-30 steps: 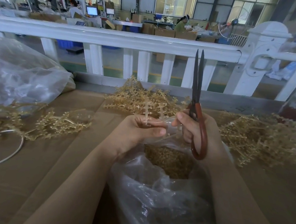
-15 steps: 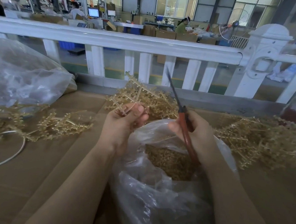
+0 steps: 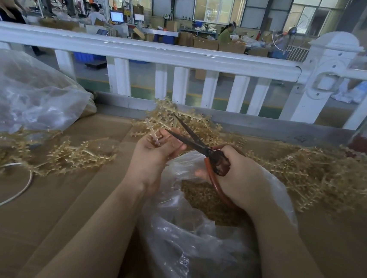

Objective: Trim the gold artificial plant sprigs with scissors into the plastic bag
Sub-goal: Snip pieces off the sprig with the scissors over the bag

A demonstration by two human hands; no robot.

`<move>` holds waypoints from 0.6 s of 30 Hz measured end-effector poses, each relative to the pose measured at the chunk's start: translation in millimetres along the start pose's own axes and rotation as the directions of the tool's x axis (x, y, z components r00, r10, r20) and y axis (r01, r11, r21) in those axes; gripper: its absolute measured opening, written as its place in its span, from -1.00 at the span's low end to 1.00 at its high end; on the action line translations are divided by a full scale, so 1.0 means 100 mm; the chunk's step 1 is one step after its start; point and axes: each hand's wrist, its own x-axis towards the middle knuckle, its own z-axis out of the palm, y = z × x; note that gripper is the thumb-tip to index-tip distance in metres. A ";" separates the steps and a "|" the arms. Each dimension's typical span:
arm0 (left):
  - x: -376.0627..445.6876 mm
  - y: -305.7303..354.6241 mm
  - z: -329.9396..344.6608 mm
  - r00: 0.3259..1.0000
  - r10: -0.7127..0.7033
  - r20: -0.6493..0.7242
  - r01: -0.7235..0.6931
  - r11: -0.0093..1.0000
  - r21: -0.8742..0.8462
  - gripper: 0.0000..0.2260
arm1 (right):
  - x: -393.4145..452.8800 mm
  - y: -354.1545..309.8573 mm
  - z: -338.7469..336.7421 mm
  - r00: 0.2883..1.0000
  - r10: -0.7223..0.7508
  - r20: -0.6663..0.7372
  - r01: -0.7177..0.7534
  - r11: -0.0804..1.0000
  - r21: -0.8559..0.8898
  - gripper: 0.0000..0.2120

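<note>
Your left hand (image 3: pixel 151 156) pinches the sprig (image 3: pixel 152 133) upright; the scissors (image 3: pixel 196 143) in your right hand's (image 3: pixel 241 180) grip, blades spread, point at it above the bag (image 3: pixel 190 240).

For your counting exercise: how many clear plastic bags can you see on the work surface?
2: one plastic bag open below the hands, holding gold trimmings; one large plastic bag at far left. Others may be hidden.

Gold sprig piles (image 3: pixel 322 172) flank us left and right, a white railing (image 3: pixel 141 52) walls the far bench (image 3: pixel 64 205) edge; bare cardboard lies open at near left.
</note>
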 end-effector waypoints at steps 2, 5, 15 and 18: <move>0.00 -0.01 0.00 1.000 0.002 -0.004 -0.002 1.000 0.005 -0.91 | 0.01 -0.01 0.00 1.000 0.002 -0.001 -0.002 1.000 -0.025 -0.49; 0.00 -0.01 0.00 1.000 0.006 0.001 -0.006 1.000 -0.003 -0.88 | 0.01 -0.02 0.00 1.000 0.005 -0.016 -0.006 0.999 -0.039 -0.41; 0.02 -0.04 -0.03 0.999 0.037 0.034 -0.036 0.999 -0.027 -0.82 | 0.01 0.03 0.05 0.996 -0.002 -0.086 -0.006 0.996 -0.090 -0.44; 0.02 -0.05 -0.05 0.999 0.036 0.035 -0.035 0.999 -0.026 -0.78 | 0.01 0.04 0.06 0.996 -0.005 -0.092 -0.004 0.995 -0.097 -0.41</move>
